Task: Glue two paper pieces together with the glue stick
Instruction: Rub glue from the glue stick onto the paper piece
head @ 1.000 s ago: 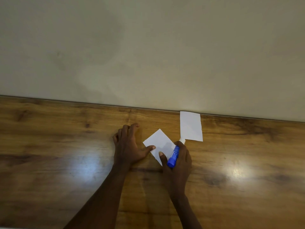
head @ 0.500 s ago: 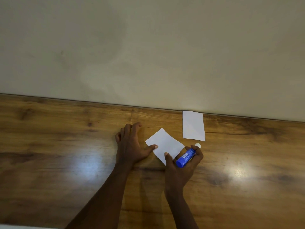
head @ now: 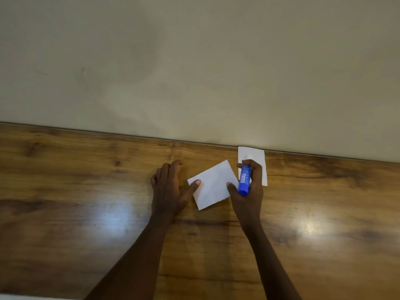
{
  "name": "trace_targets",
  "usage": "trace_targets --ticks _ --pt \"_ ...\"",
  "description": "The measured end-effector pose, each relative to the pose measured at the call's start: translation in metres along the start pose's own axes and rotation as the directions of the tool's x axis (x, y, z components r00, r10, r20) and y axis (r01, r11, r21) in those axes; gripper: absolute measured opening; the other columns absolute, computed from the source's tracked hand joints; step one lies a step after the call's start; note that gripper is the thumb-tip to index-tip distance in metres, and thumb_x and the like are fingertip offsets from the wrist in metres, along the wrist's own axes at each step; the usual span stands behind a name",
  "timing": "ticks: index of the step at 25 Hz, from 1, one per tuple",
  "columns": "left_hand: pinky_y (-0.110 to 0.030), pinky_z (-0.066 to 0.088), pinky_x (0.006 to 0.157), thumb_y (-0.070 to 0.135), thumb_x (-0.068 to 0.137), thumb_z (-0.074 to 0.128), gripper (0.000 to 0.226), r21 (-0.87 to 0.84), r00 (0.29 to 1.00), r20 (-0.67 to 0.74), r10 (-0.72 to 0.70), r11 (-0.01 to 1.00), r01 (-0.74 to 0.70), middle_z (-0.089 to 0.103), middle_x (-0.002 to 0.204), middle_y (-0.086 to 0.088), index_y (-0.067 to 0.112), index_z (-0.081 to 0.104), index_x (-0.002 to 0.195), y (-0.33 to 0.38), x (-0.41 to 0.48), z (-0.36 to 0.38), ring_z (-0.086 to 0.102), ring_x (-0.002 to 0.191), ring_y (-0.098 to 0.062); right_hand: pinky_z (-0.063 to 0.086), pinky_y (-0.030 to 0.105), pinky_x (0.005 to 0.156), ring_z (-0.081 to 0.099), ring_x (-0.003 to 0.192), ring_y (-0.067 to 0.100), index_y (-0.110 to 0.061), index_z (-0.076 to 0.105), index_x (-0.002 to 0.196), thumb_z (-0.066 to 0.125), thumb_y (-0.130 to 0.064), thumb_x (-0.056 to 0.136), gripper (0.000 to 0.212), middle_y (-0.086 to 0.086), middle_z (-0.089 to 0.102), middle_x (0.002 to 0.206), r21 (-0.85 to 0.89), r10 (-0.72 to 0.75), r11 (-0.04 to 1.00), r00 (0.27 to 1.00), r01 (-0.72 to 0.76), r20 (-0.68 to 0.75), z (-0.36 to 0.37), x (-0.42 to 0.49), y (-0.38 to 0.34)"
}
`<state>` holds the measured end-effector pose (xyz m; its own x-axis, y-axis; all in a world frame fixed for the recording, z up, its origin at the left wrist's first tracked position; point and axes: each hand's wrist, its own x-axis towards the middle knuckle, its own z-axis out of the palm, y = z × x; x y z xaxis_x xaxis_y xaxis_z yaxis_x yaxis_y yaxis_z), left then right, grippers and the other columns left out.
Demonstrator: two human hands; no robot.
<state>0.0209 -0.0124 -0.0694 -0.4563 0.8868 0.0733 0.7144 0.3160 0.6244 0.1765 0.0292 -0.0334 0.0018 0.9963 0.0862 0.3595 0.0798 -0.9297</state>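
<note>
Glue stick (head: 244, 180), blue, gripped in right hand (head: 249, 198), fingers curled round its barrel, white tip over far paper piece (head: 258, 155) by the wall (head: 194, 72). Thumb of left hand (head: 167, 187) presses tilted paper piece (head: 213, 185) onto wooden surface (head: 86, 191), other fingers loosely bent; right thumb touches its opposite edge.

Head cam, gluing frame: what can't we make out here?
Head view only.
Glue on near paper or far paper: white on white, invisible.
Whether glue stick tip touches far paper or hovers: can't tell.
Lower left of far paper: behind right hand.
Label on glue stick: too small.
</note>
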Motion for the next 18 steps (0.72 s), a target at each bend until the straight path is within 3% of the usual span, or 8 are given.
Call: trace_targets --ticks 3,6,8,10,11,15,18 --pt "-0.045 0.033 0.095 0.054 0.058 0.066 0.078 0.069 1.000 0.017 0.006 0.998 -0.007 0.054 0.120 -0.014 0.013 0.046 0.121 -0.002 0.001 0.002 0.047 0.111 -0.030 0.046 0.030 0.087 0.050 0.093 0.017 -0.004 0.042 0.120 0.065 0.003 0.074 0.051 0.019 0.054 0.118 -0.150 0.047 0.988 0.986 -0.023 0.158 0.012 0.010 0.002" --pt "-0.045 0.033 0.096 0.048 0.057 0.075 0.080 0.088 1.000 0.023 0.018 0.996 -0.020 0.053 0.121 -0.014 0.014 0.044 0.123 -0.005 0.002 0.004 0.046 0.112 -0.030 0.043 0.042 0.093 0.053 0.093 0.022 -0.007 0.049 0.117 0.067 -0.014 0.077 0.045 0.014 0.060 0.111 -0.299 -0.036 0.951 0.991 0.074 0.128 0.019 0.011 0.004" --pt "-0.045 0.033 0.096 0.047 0.057 0.075 0.080 0.093 1.000 0.011 0.025 0.995 -0.026 0.053 0.121 -0.014 0.014 0.043 0.123 -0.007 0.002 0.006 0.046 0.112 -0.030 0.049 0.030 0.078 0.058 0.079 0.012 -0.016 0.055 0.106 0.060 -0.026 0.080 0.028 0.004 0.063 0.090 -0.091 -0.019 0.995 0.991 0.031 0.134 0.023 0.006 0.000" --pt "-0.044 0.032 0.095 0.046 0.057 0.076 0.080 0.093 1.000 0.008 0.028 0.995 -0.029 0.053 0.121 -0.014 0.014 0.043 0.123 -0.008 0.002 0.006 0.046 0.112 -0.030 0.046 0.012 0.054 0.056 0.054 0.003 -0.024 0.055 0.095 0.054 -0.020 0.086 0.010 0.002 0.059 0.070 0.188 0.089 0.972 0.960 -0.142 0.264 0.030 0.002 -0.003" --pt "-0.044 0.033 0.094 0.047 0.057 0.075 0.080 0.089 0.999 0.004 0.035 0.995 -0.035 0.053 0.119 -0.014 0.013 0.043 0.123 -0.008 0.001 0.006 0.046 0.111 -0.030 0.043 0.010 0.048 0.054 0.048 0.002 -0.022 0.054 0.092 0.053 -0.014 0.087 0.009 0.003 0.057 0.065 0.235 0.129 0.949 0.939 -0.210 0.318 0.034 0.002 -0.002" --pt "-0.041 0.033 0.092 0.051 0.056 0.063 0.080 0.059 1.000 0.010 0.028 0.998 -0.029 0.054 0.117 -0.014 0.013 0.043 0.123 -0.006 0.001 0.003 0.047 0.107 -0.028 0.043 0.009 0.053 0.055 0.055 0.005 -0.001 0.059 0.087 0.058 -0.008 0.083 0.007 0.002 0.058 0.065 0.081 0.176 0.970 0.892 -0.229 0.416 0.047 0.008 -0.002" --pt "-0.041 0.031 0.093 0.044 0.058 0.071 0.079 0.046 0.999 0.033 0.030 0.998 -0.031 0.052 0.118 -0.013 0.013 0.041 0.125 -0.007 0.001 0.003 0.045 0.109 -0.028 0.043 0.015 0.063 0.057 0.068 0.016 0.002 0.062 0.088 0.061 -0.012 0.081 0.016 0.018 0.066 0.078 -0.019 0.152 0.987 0.887 -0.159 0.437 0.052 0.009 0.001"
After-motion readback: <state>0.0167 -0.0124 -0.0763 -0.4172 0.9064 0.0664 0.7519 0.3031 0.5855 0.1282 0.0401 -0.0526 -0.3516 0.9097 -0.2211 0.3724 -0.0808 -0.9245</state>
